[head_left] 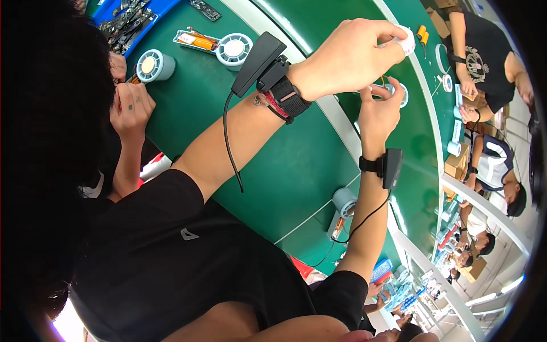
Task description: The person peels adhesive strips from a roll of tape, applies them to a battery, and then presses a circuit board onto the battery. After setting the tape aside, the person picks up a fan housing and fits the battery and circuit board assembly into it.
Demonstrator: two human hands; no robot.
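Observation:
My left hand (356, 54) reaches across from the left with its fingers curled and closed around a white object with a rounded rim (408, 41), which looks like a roll of tape. Most of that object is hidden behind the fingers. Just below it, my right hand (380, 114) has bent fingers at a light-blue round fan housing (404, 94) and grips it by the near side. Thin orange wires show between the two hands. Each wrist carries a black strap with a black device and cable.
On the green table (228, 137) lie a fan unit (234, 50) with an orange battery, another fan (154, 65), and a fan (344, 200) near my right forearm. A blue bin (137, 25) holds dark parts. A neighbour's hand (132, 108) works at left; other people sit at right.

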